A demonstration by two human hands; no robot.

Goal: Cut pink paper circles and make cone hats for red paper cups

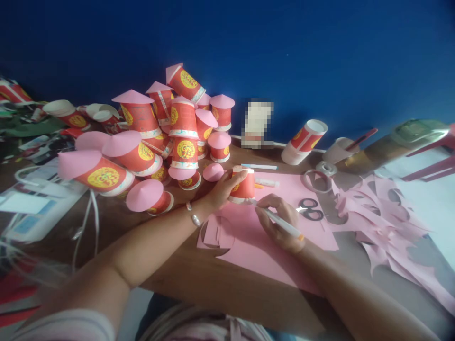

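My left hand (223, 188) is wrapped round a red paper cup (243, 185) that stands upside down on a pink paper sheet (259, 246). My right hand (279, 225) pinches a white pen (280, 223) whose tip touches the paper at the cup's base. A bracelet (194, 217) sits on my left wrist.
A heap of red cups with pink cone lids (159, 137) fills the table's left middle. Black scissors (310, 209), tape rings (314, 181), more pens (259, 166) and another cup (304, 141) lie behind. Pink paper scraps (384, 213) spread to the right. A blue wall (249, 47) stands behind.
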